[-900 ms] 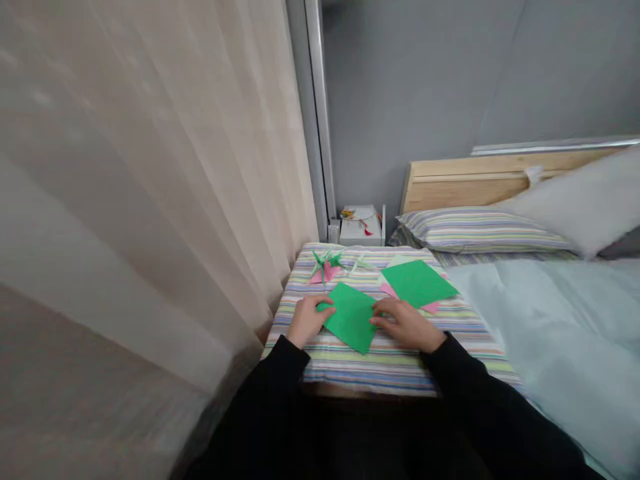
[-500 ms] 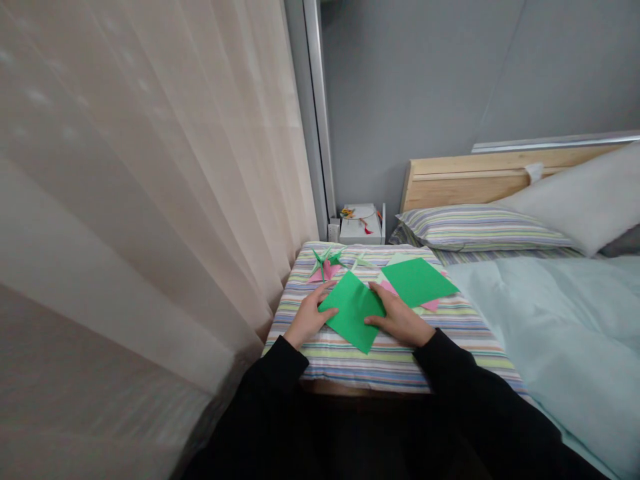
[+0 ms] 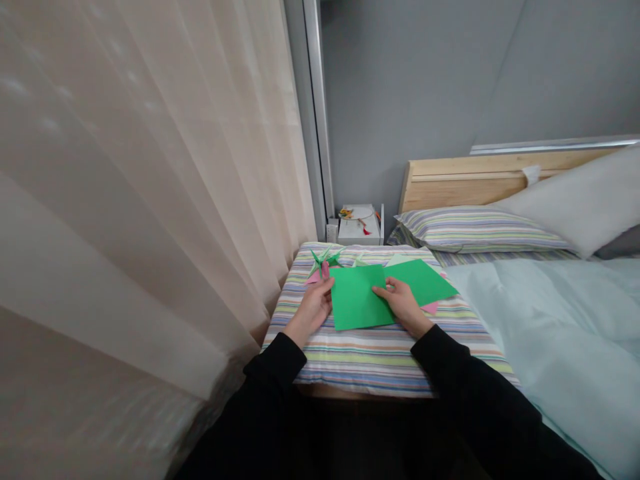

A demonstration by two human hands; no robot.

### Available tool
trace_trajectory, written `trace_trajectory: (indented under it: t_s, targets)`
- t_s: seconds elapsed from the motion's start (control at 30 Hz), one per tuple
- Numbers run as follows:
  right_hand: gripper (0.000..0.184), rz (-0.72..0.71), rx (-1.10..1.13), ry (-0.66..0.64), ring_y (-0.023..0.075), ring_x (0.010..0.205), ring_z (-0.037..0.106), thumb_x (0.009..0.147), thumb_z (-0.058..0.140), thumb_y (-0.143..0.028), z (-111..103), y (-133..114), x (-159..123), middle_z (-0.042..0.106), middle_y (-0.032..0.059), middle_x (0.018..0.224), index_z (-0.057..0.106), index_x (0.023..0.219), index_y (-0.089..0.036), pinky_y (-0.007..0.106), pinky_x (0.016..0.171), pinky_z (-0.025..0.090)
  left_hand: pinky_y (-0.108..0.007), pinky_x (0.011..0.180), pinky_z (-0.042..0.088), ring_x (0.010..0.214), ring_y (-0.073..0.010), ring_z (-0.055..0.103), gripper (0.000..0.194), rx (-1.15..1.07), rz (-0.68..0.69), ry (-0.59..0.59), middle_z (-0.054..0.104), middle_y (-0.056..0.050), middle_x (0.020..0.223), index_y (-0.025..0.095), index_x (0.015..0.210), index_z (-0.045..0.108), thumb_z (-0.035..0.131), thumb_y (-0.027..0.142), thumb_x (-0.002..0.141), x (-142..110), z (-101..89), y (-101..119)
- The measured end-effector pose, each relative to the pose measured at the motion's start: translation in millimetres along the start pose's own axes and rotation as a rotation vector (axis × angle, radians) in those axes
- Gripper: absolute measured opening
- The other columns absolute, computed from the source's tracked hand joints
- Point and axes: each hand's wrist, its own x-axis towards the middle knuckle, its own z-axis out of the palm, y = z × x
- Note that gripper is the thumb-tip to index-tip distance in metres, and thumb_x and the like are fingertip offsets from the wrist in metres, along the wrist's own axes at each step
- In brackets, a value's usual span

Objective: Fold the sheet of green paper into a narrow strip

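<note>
A square sheet of green paper point(image 3: 361, 300) is held up over the striped cloth, its flat face toward me. My right hand point(image 3: 404, 305) pinches it at the right edge, thumb in front and fingers behind. At the left edge, my left hand point(image 3: 315, 308) has its curled fingers against the paper, the tips partly hidden there. Behind the sheet, to the left, stand folded green paper shapes point(image 3: 323, 260) with a pink folded piece point(image 3: 316, 275). To the right lies another green sheet point(image 3: 425, 281) on top of pink and pale green paper.
The striped cloth point(image 3: 360, 360) covers a small table. A beige curtain point(image 3: 200, 167) hangs close on the left. On the right is a bed with a pale blue quilt point(image 3: 560, 320) and a striped pillow point(image 3: 485, 229). A white cabinet point(image 3: 359, 230) stands behind.
The green sheet has turned from a diamond position to nearly square-on and is tilted up more. My left thumb has come off its face; my right hand has shifted to its right edge.
</note>
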Motion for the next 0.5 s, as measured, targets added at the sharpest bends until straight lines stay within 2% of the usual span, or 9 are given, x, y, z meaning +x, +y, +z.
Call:
trace_trajectory:
  t_s: [0.07, 0.17, 0.27, 0.3, 0.37, 0.4, 0.43, 0.5]
  targets:
    - [0.042, 0.036, 0.072, 0.009, 0.0177, 0.053, 0.060, 0.065, 0.082, -0.052, 0, -2, -3, 0.064, -0.0030, 0.059, 0.056, 0.078, -0.023, 0.029, 0.050, 0.048, -0.036, 0.081, 0.061, 0.086, -0.0238, 0.075, 0.030, -0.028, -0.068, -0.025, 0.079, -0.012, 0.093, 0.013, 0.107, 0.072, 0.073, 0.031, 0.084, 4, 5.1, -5]
    - [0.047, 0.070, 0.172, -0.049, 0.0234, 0.069, 0.069, 0.064, 0.083, -0.059, 0, -10, -8, 0.073, 0.0039, 0.074, 0.062, 0.082, -0.021, 0.034, 0.064, 0.055, -0.039, 0.086, 0.061, 0.088, -0.0257, 0.077, 0.023, -0.044, -0.140, -0.037, 0.080, -0.013, 0.090, 0.011, 0.104, 0.073, 0.070, 0.018, 0.083, 8, 9.2, -9]
    - [0.057, 0.077, 0.277, -0.104, 0.0268, 0.085, 0.072, 0.079, 0.057, -0.080, -3, -25, -15, 0.075, 0.0077, 0.087, 0.062, 0.081, -0.023, 0.037, 0.071, 0.058, -0.043, 0.089, 0.060, 0.089, -0.0274, 0.077, 0.022, -0.045, -0.220, -0.072, 0.080, -0.014, 0.089, 0.011, 0.103, 0.074, 0.068, 0.014, 0.083, 11, 7.4, -5]
    - [0.057, 0.071, 0.307, -0.129, 0.0268, 0.093, 0.072, 0.082, 0.053, -0.079, -5, -33, -17, 0.076, 0.0076, 0.095, 0.063, 0.085, -0.024, 0.038, 0.076, 0.058, -0.044, 0.090, 0.060, 0.090, -0.0284, 0.077, 0.022, -0.044, -0.250, -0.094, 0.080, -0.015, 0.090, 0.011, 0.104, 0.074, 0.068, 0.015, 0.083, 11, 5.9, -1]
    - [0.044, 0.058, 0.352, -0.190, 0.0255, 0.106, 0.070, 0.081, 0.069, -0.064, -9, -50, -20, 0.075, 0.0061, 0.114, 0.065, 0.106, -0.027, 0.038, 0.085, 0.057, -0.046, 0.090, 0.060, 0.092, -0.0299, 0.077, 0.026, -0.041, -0.308, -0.141, 0.080, -0.015, 0.095, 0.012, 0.108, 0.074, 0.070, 0.015, 0.082, 10, 2.4, 8]
    - [0.049, 0.053, 0.359, -0.228, 0.0246, 0.110, 0.069, 0.080, 0.077, -0.055, -11, -59, -20, 0.072, 0.0055, 0.125, 0.062, 0.121, -0.031, 0.038, 0.090, 0.056, -0.046, 0.090, 0.060, 0.093, -0.0300, 0.077, 0.029, -0.039, -0.330, -0.163, 0.080, -0.015, 0.097, 0.013, 0.110, 0.073, 0.072, 0.015, 0.081, 11, 0.8, 13]
    - [0.063, 0.044, 0.345, -0.313, 0.0233, 0.115, 0.068, 0.080, 0.080, -0.046, -13, -67, -20, 0.065, 0.0052, 0.139, 0.053, 0.136, -0.037, 0.038, 0.096, 0.054, -0.044, 0.089, 0.060, 0.092, -0.0296, 0.077, 0.033, -0.037, -0.347, -0.180, 0.080, -0.015, 0.097, 0.014, 0.112, 0.073, 0.074, 0.014, 0.079, 11, -0.7, 19]
    - [0.082, -0.020, 0.333, -0.439, 0.0221, 0.119, 0.066, 0.080, 0.081, -0.048, -16, -81, -15, 0.051, 0.0051, 0.155, 0.038, 0.150, -0.044, 0.039, 0.101, 0.051, -0.038, 0.090, 0.060, 0.092, -0.0252, 0.077, 0.037, -0.058, -0.332, -0.226, 0.080, -0.011, 0.099, 0.017, 0.115, 0.071, 0.075, 0.012, 0.078, 14, -2.6, 28]
